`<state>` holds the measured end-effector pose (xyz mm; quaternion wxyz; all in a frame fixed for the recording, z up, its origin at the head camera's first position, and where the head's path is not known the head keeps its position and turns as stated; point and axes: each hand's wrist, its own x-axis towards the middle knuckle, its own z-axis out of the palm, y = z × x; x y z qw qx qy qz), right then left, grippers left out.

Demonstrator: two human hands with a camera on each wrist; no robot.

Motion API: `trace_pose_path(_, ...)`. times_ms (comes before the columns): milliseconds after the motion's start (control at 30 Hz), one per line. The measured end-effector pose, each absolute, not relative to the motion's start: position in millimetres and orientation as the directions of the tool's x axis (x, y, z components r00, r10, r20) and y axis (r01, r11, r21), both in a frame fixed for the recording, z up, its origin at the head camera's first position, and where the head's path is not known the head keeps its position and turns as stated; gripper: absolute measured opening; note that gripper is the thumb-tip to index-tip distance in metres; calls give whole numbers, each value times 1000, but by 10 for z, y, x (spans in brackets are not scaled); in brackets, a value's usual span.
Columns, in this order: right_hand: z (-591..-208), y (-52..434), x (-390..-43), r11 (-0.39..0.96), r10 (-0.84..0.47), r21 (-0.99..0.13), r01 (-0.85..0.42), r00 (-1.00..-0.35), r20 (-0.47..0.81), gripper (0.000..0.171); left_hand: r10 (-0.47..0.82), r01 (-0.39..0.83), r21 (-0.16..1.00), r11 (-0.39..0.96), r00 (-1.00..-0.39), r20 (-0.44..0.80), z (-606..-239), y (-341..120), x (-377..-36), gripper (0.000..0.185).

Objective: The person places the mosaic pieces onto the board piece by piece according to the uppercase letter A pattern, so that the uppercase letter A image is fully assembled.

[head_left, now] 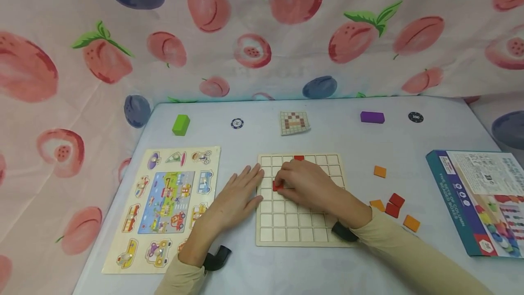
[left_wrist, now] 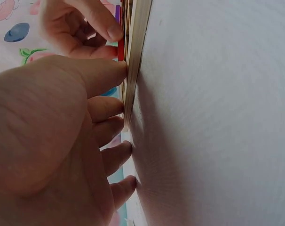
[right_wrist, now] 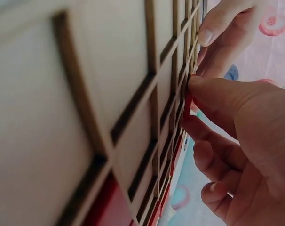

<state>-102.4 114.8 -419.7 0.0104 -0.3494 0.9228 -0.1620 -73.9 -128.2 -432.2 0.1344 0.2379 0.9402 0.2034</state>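
Note:
A wooden grid board lies at the table's middle. My right hand rests on its upper left part, fingers curled round a red tile set into a cell. In the right wrist view the fingertips pinch that red tile against the grid board. My left hand lies flat on the table, straight fingers against the board's left edge; the left wrist view shows its fingers touching the board's edge. A second red tile sits in the top row.
Loose orange and red tiles lie right of the board. A pattern card, green block, purple block and two chips lie farther back. A vehicle puzzle lies left, a blue box right.

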Motion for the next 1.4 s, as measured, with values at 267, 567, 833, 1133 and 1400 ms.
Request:
trace_pose_path(267, -4214, 1142, -1078, 736, -624, -282, -616, -778, 73, 15, 502, 396, 438, 807, -850, -157, -4323, -1282, -737, 66)
trace_pose_path(567, -4151, 1398, -1016, 688, -677, -363, -629, -736, -7, 29, 502, 389, 445, 806, -849, -166, -4324, -1273, -740, 66)
trace_pose_path(833, -4093, 1925, -842, 755, -576, -402, -518, -817, -30, 29, 494, 385, 435, 814, -853, -169, -4331, -1276, -742, 67)
trace_pose_path(1133, -4118, 2583, -508, 869, -386, -377, -321, -916, -109, 35, 495, 384, 439, 812, -853, -169, -4342, -1272, -741, 67)
trace_pose_path(1400, -4188, 3018, -292, 924, -243, -326, -198, -965, -102, 36, 491, 381, 444, 811, -856, -162, -4336, -1272, -735, 67)
